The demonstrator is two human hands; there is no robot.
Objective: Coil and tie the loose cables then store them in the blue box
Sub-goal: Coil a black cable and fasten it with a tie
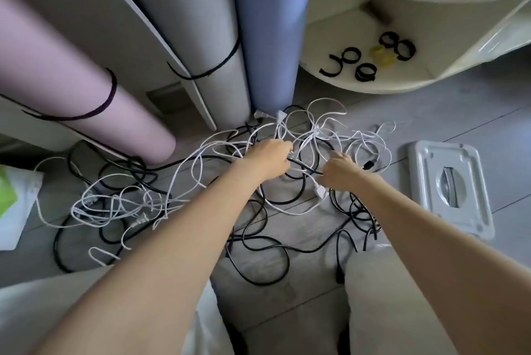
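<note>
Grey wood-look floor (330, 305), seen from above, strewn with a tangle of black and white cables (178, 199) spread from the foot of three rolled mats to the knees at the bottom edge. Standing upright against a white cabinet: a pink mat (71, 90), a grey mat (184, 24) and a lilac mat (270, 38), each cinched with a dark strap, presumably parked there to stay out of the way. On the low shelf (359, 81) of a curved white unit to the right, several black hook-and-loop ties (365, 71) laid out loose, within reach and probably staged for binding each coil. Flat on the floor at far right, a white plastic lid (451, 190) with a round recess. No blue box clearly in view; only a pale blue edge at the top right, too cropped to identify. Both arms stretched into the middle of the heap: left hand (267, 157) curled with fingers closed on a black cable (304, 167), right hand (340, 172) closed just beside it on what looks like the same run, the two hands near but apart. Likely gripped at two points so one lead can be drawn free of the knot. Judged at the very start: nothing coiled, nothing tied.
</note>
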